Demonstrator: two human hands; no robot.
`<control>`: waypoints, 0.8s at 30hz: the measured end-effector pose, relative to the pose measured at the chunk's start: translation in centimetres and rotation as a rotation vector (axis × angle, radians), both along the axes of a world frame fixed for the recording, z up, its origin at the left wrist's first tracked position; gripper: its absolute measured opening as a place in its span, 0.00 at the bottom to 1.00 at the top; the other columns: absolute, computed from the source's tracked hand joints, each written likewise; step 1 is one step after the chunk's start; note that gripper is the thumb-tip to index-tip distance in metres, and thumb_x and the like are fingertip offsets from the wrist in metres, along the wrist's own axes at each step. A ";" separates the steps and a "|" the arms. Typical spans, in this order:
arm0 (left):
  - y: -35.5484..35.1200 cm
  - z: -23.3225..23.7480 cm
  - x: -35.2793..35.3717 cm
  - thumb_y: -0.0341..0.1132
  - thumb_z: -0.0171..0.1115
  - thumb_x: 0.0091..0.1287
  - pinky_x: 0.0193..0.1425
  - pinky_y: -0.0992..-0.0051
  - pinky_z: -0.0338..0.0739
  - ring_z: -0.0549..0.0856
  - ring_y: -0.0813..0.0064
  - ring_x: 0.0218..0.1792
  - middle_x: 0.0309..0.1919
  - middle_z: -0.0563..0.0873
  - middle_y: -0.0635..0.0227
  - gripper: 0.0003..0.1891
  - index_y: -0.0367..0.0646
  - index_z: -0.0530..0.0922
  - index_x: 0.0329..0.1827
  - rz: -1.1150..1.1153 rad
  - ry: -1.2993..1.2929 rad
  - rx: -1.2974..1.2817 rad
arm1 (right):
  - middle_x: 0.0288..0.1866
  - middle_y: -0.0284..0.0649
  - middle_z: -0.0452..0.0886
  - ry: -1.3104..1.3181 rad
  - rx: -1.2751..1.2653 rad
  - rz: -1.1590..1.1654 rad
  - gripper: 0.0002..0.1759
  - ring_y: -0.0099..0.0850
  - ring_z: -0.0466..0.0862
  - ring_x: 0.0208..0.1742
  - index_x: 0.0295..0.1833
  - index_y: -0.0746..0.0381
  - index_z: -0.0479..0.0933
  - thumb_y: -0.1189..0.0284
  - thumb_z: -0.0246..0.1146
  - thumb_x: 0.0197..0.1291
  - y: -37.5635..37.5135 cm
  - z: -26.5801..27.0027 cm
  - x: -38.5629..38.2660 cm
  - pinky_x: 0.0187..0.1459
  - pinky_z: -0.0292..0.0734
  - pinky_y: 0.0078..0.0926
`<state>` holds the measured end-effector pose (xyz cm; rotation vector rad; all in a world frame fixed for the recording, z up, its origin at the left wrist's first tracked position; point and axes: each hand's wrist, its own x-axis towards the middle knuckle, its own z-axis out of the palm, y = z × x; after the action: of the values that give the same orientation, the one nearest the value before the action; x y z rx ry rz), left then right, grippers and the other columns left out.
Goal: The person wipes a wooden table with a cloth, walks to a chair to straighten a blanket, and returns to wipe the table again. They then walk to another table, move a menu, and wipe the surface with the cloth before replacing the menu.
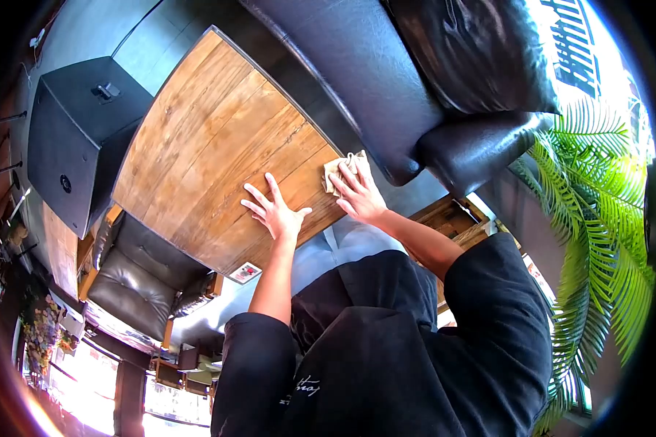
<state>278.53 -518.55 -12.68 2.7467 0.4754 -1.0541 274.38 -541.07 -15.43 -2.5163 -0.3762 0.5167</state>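
Head view shows a crumpled beige cloth (329, 177).

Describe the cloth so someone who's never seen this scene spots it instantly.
Start at the big wooden table and follow its edge nearest the dark sofa. Near the end closest to the person, their right hand lies over the cloth. It is pale beige and crumpled, unlike the flat brown planks beneath.

Before you lies the table (211, 131), the cloth (329, 180) at its right edge under your right hand (358, 195), your left hand (277, 213) left of the cloth. Speaker (69, 142) and chair (131, 284) stand left of the table, sofa (364, 65) right, plant (587, 233) farther right.
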 end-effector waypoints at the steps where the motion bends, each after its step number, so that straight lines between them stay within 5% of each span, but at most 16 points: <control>1: 0.0 -0.1 -0.1 0.49 0.90 0.33 0.76 0.33 0.55 0.40 0.24 0.78 0.82 0.30 0.44 0.77 0.69 0.41 0.85 -0.011 -0.007 -0.001 | 0.81 0.50 0.59 -0.012 -0.022 0.018 0.35 0.58 0.53 0.82 0.78 0.54 0.65 0.59 0.60 0.66 0.2 -0.3 0.3 0.81 0.45 0.54; 3: 0.1 -0.2 -0.1 0.49 0.90 0.34 0.76 0.32 0.54 0.40 0.23 0.78 0.82 0.30 0.44 0.76 0.69 0.40 0.85 -0.017 0.002 -0.006 | 0.82 0.36 0.60 -0.011 -0.056 0.071 0.36 0.51 0.53 0.84 0.80 0.46 0.63 0.56 0.60 0.67 0.8 -1.6 2.0 0.81 0.47 0.54; 6: 0.1 -0.1 0.1 0.47 0.89 0.38 0.76 0.31 0.54 0.39 0.23 0.78 0.82 0.30 0.44 0.74 0.70 0.39 0.85 -0.006 0.036 -0.016 | 0.82 0.35 0.62 -0.159 -0.031 0.187 0.37 0.42 0.58 0.83 0.80 0.47 0.62 0.55 0.60 0.67 2.7 -0.8 9.3 0.80 0.51 0.48; 11: 0.4 -0.5 -0.2 0.48 0.89 0.36 0.72 0.29 0.60 0.39 0.22 0.78 0.82 0.30 0.44 0.75 0.69 0.40 0.85 0.004 0.030 -0.023 | 0.82 0.35 0.62 -0.437 0.002 0.346 0.32 0.41 0.60 0.82 0.79 0.47 0.63 0.56 0.55 0.71 8.6 -3.5 24.9 0.76 0.61 0.44; 15: 0.6 -0.4 -0.2 0.45 0.89 0.35 0.72 0.28 0.60 0.38 0.24 0.78 0.83 0.30 0.48 0.75 0.71 0.41 0.85 0.039 0.011 -0.061 | 0.81 0.32 0.64 -0.635 -0.053 0.199 0.29 0.42 0.59 0.82 0.77 0.42 0.66 0.51 0.50 0.74 13.7 -7.9 36.4 0.79 0.54 0.46; 19: 1.0 -0.6 -0.4 0.46 0.90 0.31 0.72 0.28 0.61 0.38 0.24 0.78 0.83 0.29 0.50 0.77 0.72 0.42 0.85 0.062 -0.016 -0.086 | 0.82 0.32 0.61 -0.615 -0.103 0.116 0.30 0.41 0.58 0.82 0.79 0.46 0.64 0.54 0.51 0.74 15.5 -6.1 36.1 0.80 0.51 0.47; 22: 1.1 1.1 0.5 0.36 0.85 0.45 0.74 0.34 0.63 0.41 0.25 0.79 0.84 0.37 0.51 0.64 0.66 0.50 0.84 0.071 0.019 -0.106 | 0.83 0.33 0.60 -0.448 0.027 0.341 0.31 0.41 0.58 0.83 0.79 0.48 0.63 0.55 0.53 0.73 14.1 -5.5 29.5 0.80 0.53 0.49; 24: 2.4 0.2 -0.9 0.29 0.75 0.54 0.76 0.39 0.61 0.47 0.30 0.79 0.83 0.48 0.52 0.50 0.58 0.59 0.81 0.121 -0.195 -0.205 | 0.84 0.35 0.57 -0.280 0.060 0.447 0.34 0.41 0.58 0.83 0.81 0.49 0.59 0.57 0.55 0.72 12.8 -3.9 22.6 0.79 0.55 0.49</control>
<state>277.67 -516.19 -12.46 2.5699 0.4695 -0.7515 297.01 -528.28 -19.34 -2.4498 -1.0579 0.3068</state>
